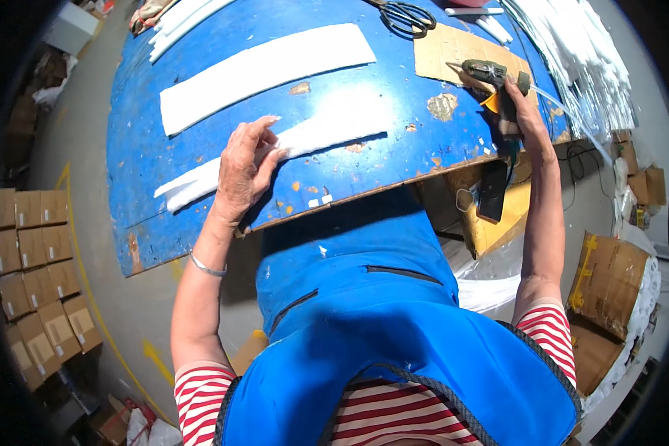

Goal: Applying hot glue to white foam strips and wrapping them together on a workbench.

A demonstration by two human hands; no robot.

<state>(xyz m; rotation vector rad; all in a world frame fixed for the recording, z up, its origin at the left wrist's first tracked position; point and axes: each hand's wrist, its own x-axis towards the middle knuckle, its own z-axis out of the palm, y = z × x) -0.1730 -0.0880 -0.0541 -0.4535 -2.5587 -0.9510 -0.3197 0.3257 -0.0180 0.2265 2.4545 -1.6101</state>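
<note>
My left hand [247,169] rests with spread fingers on a long white foam strip [327,126] that lies near the front edge of the blue table [141,156]. My right hand [520,111] grips a dark green hot glue gun [490,74], its nozzle pointing left over a sheet of brown cardboard [453,52] at the table's right. A second, wider white foam strip [264,70] lies farther back on the table.
Black scissors [407,16] lie at the table's far edge. A heap of thin white strips [580,59] sits at the right. Cardboard boxes [37,275] are stacked on the floor at left, and more cartons [609,282] stand at right.
</note>
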